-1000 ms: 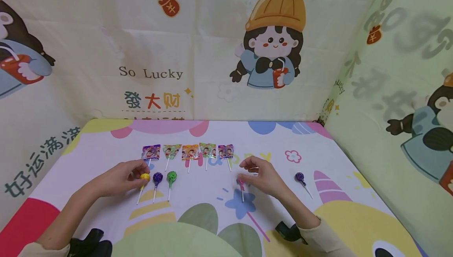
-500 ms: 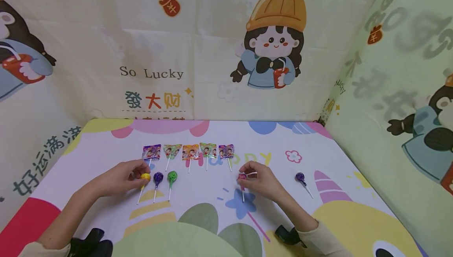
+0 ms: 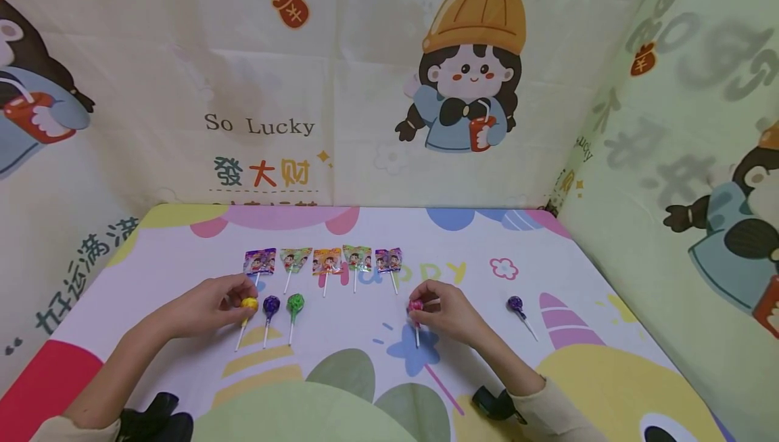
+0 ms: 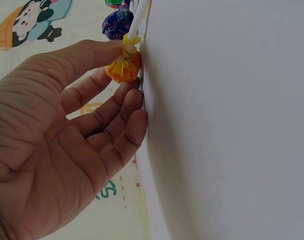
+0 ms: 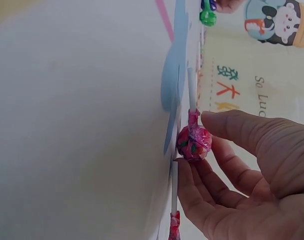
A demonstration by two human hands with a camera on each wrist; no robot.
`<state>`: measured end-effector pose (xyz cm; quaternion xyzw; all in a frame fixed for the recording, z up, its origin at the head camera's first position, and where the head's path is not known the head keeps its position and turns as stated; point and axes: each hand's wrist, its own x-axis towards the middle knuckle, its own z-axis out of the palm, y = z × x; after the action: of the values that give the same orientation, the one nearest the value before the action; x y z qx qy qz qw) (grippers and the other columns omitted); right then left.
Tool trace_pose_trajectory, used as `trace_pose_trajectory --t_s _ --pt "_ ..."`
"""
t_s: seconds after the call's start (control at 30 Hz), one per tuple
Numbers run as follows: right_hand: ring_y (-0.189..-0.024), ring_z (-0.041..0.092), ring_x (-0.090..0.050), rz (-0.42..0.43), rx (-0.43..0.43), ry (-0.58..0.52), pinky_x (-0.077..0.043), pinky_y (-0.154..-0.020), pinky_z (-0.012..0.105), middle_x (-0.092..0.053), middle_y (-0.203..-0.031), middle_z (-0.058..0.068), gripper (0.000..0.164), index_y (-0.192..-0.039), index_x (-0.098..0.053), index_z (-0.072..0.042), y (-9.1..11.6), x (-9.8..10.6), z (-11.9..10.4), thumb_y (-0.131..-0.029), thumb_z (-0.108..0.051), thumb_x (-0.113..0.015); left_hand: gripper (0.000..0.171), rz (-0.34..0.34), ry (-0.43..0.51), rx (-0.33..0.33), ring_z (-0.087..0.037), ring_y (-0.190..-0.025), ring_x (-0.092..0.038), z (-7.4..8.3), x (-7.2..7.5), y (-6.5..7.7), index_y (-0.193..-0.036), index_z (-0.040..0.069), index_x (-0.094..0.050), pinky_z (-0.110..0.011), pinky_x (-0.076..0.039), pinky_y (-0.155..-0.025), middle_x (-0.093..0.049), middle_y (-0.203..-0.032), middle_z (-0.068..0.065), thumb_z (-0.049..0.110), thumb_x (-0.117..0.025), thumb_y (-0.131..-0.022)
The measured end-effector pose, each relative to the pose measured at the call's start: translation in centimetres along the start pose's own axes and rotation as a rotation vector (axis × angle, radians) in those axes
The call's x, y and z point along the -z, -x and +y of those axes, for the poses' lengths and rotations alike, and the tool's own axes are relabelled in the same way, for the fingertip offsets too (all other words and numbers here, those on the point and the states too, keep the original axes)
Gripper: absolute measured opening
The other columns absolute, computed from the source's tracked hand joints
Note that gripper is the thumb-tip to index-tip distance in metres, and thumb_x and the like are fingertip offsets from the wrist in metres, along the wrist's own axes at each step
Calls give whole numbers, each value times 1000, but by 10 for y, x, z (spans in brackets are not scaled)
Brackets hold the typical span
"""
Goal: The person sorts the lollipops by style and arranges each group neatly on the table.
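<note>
While the left hand [image 3: 213, 303] pinches the yellow lollipop [image 3: 249, 303] on the left of the table [image 3: 444, 239], the head view shows the right hand [image 3: 453, 310] pinching the pink lollipop [image 3: 415, 305] nearer the middle. A purple lollipop [image 3: 271, 307] and a green lollipop [image 3: 295, 304] lie beside the yellow one; a lone dark lollipop [image 3: 516, 304] lies well apart on the right. Swinging the left hand sideways could nudge the neighbouring purple ball and set it rolling. As for containers, only wrappings show: five flat packets [image 3: 326, 261] lie in the back row, white sticks poking out, the sweets inside hidden by the print.

In the left wrist view, the thumb meets the yellow wrapper near its twisted neck, other fingers loosely bent; so light a hold might let the ball turn.

In the right wrist view, thumb and fingers hold the pink ball in its crinkled wrapper. Another stick [image 5: 174, 190] with red wrapping runs beside the fingertips, perhaps touching, so it could get dragged along
</note>
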<state>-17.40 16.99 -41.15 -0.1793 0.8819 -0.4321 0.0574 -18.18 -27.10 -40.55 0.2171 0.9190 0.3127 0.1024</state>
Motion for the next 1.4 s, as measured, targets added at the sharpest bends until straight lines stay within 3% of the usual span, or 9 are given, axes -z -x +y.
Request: trace_pose_trajectory --t_s 0.67,0.97,1.4 --pt "-91 17 -66 -8 5 22 -60 -85 33 -70 -95 3 16 -100 -67 -5 -1 -1 -2 -89 -6 -78 25 -7 9 5 -16 -85 -53 -2 0 1 -106 11 -62 -22 -52 -70 -58 -89 3 21 -79 -90" --pt "-93 16 -66 12 -5 35 -60 -84 30 -68 -95 -1 16 -100 -67 -10 -3 -3 -14 -89 -8 -78 25 -7 7 -1 -15 -84 -53 -2 0 1 -106 12 -62 -22 -52 -71 -58 -89 4 23 -79 -90" --pt "-95 18 -66 30 51 5 -61 -84 33 -69 -97 0 17 -101 -68 -10 -12 -6 -30 -88 -5 -78 27 -2 -4 -9 -15 -85 -53 -1 2 0 -107 10 -62 -22 -52 -71 -59 -90 4 23 -79 -90"
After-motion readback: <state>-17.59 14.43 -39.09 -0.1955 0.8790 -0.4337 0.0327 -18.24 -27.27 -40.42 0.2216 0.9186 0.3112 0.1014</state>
